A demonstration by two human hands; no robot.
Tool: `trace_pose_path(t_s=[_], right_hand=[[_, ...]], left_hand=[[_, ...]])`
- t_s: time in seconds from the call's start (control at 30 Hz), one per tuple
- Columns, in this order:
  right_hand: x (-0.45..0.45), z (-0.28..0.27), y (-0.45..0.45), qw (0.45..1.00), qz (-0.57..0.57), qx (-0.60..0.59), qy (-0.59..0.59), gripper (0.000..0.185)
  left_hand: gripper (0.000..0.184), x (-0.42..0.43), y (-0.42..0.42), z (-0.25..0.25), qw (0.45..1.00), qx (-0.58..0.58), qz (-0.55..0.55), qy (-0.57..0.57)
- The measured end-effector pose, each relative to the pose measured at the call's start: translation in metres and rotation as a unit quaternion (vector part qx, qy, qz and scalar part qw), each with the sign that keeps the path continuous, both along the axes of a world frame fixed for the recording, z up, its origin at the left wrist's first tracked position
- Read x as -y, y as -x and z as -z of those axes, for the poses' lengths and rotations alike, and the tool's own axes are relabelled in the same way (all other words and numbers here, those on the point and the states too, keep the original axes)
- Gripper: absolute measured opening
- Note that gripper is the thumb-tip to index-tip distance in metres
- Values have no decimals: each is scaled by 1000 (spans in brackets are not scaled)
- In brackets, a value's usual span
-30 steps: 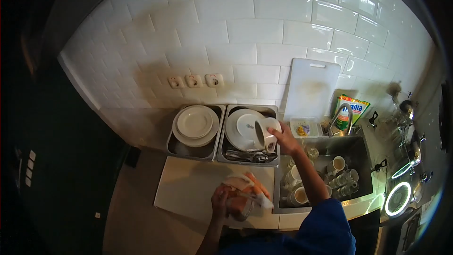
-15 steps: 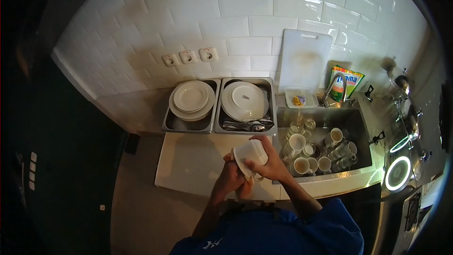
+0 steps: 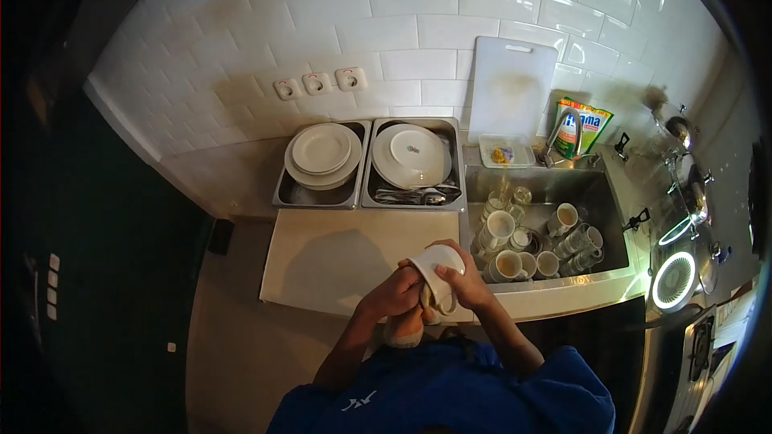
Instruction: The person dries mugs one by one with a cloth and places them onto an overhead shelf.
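Observation:
A white cup (image 3: 439, 267) is held in front of my body, near the counter's front edge. My right hand (image 3: 464, 283) grips it from the right side, fingers wrapped over its outside. On the other side my left hand (image 3: 400, 292) is closed on an orange and white cloth (image 3: 404, 328), which hangs below the cup and is partly tucked at its opening. The cup is tilted, with its base up and to the right. Part of the cloth is hidden behind the hands and the cup.
Two metal trays hold white plates (image 3: 321, 149) and cutlery (image 3: 418, 194). To the right, a sink (image 3: 613, 217) contains several cups and glasses. Behind it are a faucet (image 3: 572, 116), a green detergent pouch (image 3: 591, 124), a sponge dish (image 3: 521, 154) and a white cutting board (image 3: 512, 84).
The cup has come from above the right tray down to my body, where my left hand has brought the cloth to it. Since half a second ago, the cup has tilted and shifted slightly right.

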State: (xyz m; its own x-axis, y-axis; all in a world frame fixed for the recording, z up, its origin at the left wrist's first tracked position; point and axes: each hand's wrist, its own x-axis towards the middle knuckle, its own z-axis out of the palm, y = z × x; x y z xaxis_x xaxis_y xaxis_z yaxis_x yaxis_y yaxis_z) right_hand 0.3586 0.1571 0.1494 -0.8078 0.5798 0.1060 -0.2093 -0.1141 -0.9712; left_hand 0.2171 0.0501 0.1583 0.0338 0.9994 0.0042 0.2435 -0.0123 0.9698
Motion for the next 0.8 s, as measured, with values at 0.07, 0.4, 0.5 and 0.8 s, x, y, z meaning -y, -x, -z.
trace_pose_path(t_s=[0.07, 0.4, 0.5, 0.8], right_hand=[[-6, 1, -5, 1000, 14, 17, -21, 41], [-31, 5, -20, 965, 84, -31, 246, 45], [-26, 11, -12, 953, 42, -53, 294, 48], [-4, 6, 17, 838, -218, -140, 480, 52]], left_hand=[[23, 6, 2, -16, 998, 25, 37, 38], [29, 2, 34, 0, 958, 227, -177, -15], [33, -16, 42, 31, 975, -30, -220, -25], [89, -2, 29, 1, 983, 17, -52, -173]])
